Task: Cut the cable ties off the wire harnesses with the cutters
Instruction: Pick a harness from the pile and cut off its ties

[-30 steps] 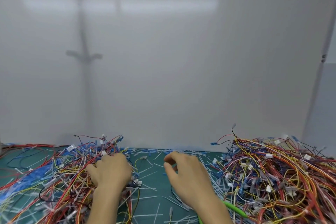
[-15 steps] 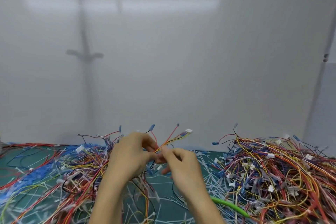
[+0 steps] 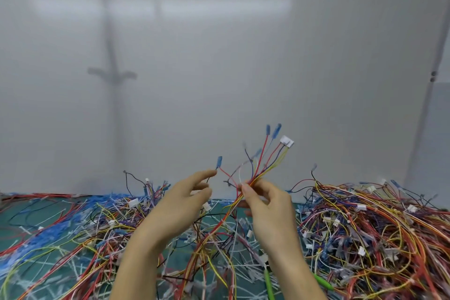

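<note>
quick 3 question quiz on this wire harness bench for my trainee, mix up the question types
1. True or false: the right hand pinches the raised harness in its fingers.
2. Where are the green-handled cutters? A in a hand; B on the mat; C out of view.
3. Fill in: the connector at the harness's top end is ____ in colour.
Key: 1 true; 2 B; 3 white.

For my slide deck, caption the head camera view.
Right hand pinches a raised wire harness; left hand open beside it, wire heaps on both sides.
</note>
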Motion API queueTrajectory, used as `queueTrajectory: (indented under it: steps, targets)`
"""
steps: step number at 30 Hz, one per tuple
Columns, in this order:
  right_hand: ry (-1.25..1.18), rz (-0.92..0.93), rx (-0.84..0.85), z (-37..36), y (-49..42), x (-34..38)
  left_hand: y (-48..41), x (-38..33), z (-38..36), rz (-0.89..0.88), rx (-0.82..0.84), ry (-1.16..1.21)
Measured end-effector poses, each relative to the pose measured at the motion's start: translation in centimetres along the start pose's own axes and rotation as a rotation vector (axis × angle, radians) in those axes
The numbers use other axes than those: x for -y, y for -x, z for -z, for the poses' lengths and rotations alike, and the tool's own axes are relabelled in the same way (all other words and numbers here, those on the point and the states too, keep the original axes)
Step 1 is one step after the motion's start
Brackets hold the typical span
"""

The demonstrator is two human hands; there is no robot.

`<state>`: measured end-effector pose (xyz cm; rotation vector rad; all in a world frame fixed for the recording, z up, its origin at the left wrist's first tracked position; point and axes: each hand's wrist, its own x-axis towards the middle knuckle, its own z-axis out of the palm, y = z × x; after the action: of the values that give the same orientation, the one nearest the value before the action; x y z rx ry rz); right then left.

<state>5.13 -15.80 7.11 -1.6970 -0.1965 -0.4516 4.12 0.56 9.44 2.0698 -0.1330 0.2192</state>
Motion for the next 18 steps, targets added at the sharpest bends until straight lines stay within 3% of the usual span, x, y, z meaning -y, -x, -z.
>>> queueTrajectory:
  steps: [7, 11, 14, 18]
  targets:
    - [0.007, 0.128, -0.053, 1.1, -0.3, 1.1, 0.4, 1.1, 1.0, 0.059, 0.146, -0.409]
    - [-0.057, 0.161, -0.075, 2.5, -0.9, 1.1, -0.2, 2.2, 0.7, 0.164, 0.141, -0.597]
    - [-0.097, 0.155, -0.066, 2.8, -1.1, 1.1, -0.6, 3.4, 0.9, 0.197, 0.041, -0.644]
    - [-0.119, 0.164, -0.098, 3.5, -1.4, 1.2, -0.5, 5.0, 3.0, 0.301, -0.242, -0.728]
